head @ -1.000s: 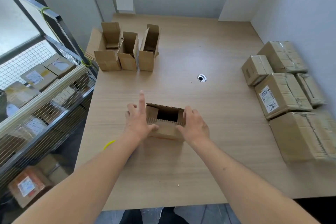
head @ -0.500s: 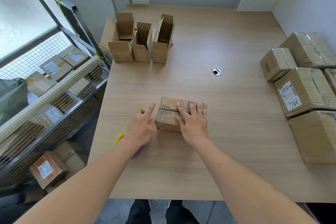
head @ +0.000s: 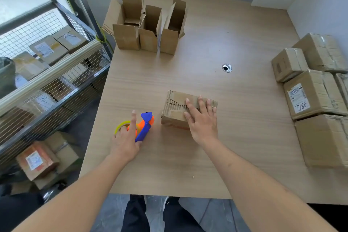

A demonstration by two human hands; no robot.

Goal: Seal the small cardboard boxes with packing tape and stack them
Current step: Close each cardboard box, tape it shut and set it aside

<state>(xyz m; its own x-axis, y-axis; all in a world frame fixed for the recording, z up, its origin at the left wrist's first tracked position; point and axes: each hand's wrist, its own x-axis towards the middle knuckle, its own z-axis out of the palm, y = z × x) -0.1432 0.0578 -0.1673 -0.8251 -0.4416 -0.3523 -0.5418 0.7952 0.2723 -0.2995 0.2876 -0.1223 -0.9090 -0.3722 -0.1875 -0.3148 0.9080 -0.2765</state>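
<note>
Both hands are being used at the bench (head: 244, 30). The right hand (head: 202, 120) is being laid flat on the box (head: 177, 107), with its fingers straight and spread over the closed flaps. The box is being kept near the middle of the bench. The left hand (head: 126, 141) is being placed on the tape gun (head: 144, 126), just left of the box. Its first finger is being held out straight over the orange part, and the thumb is being pressed to the blue handle. How tight the grip is cannot be told. The yellow tape roll (head: 121, 126) is being carried at the gun's left end. Three open boxes (head: 148, 30) are being kept standing side by side at the far left of the bench. Taped parcels (head: 312, 92) are being kept along the right edge. More parcels are being stored on a wire shelf (head: 56, 81) at the left.
</note>
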